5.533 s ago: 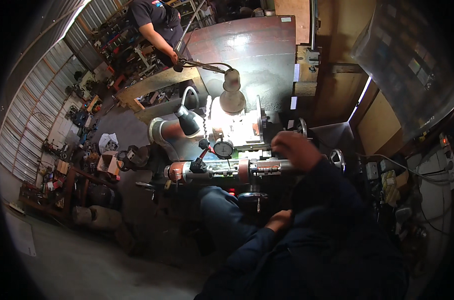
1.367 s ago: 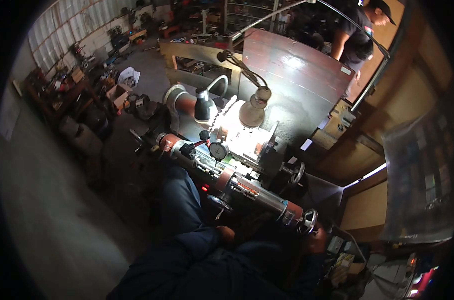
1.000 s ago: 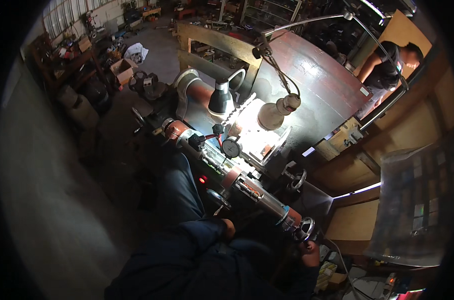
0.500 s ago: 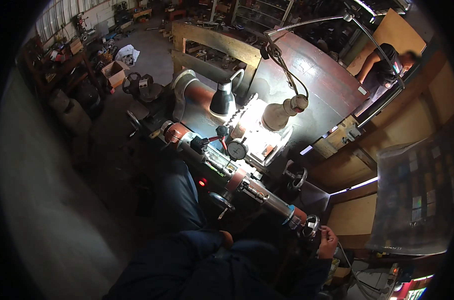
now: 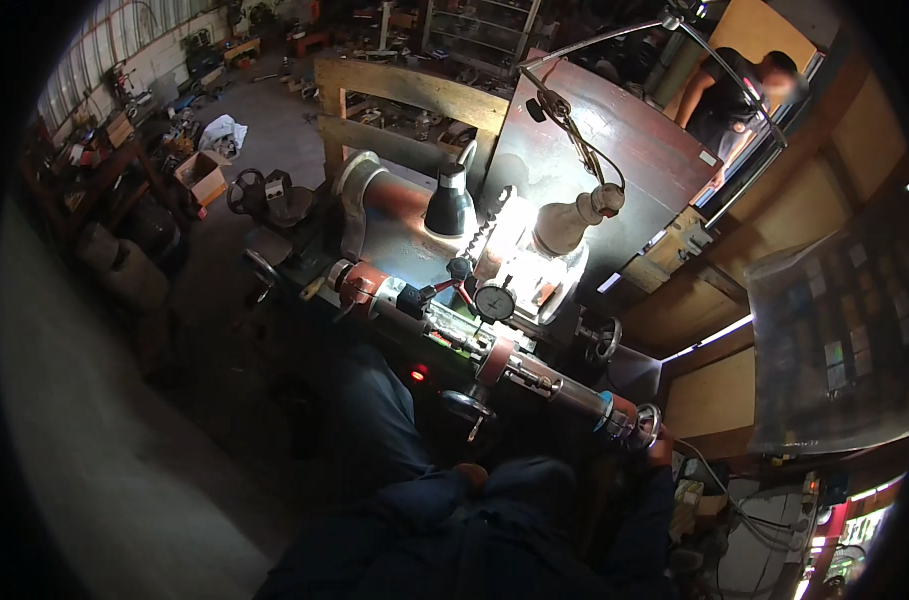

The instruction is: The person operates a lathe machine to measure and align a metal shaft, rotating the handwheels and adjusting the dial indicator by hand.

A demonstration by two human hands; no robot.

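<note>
At the right end of a machine bench, my right hand (image 5: 660, 450) is closed on the rim of a small shiny handwheel (image 5: 648, 424); the wheel partly hides its fingers. My left hand (image 5: 471, 474) rests low by my lap, dim, its fingers not discernible. A long spindle assembly (image 5: 574, 394) with a reddish collar (image 5: 495, 361) runs left from the handwheel to a red-brown end block (image 5: 359, 286). A round dial gauge (image 5: 495, 301) on a jointed arm hangs over it. In front sits another handwheel (image 5: 467, 404) with a crank handle, apart from both hands.
A black lamp (image 5: 450, 203) lights the machine's middle. Behind stands a large dark metal panel (image 5: 599, 140), with a person (image 5: 729, 100) at its far right. A clear plastic sheet (image 5: 834, 340) hangs at right. A cardboard box (image 5: 202, 178) lies on the left floor.
The view has shifted, so the machine's near end sits farther right. My right hand has gone from the handwheel's outer side to partly behind its rim. The person behind has straightened up.
</note>
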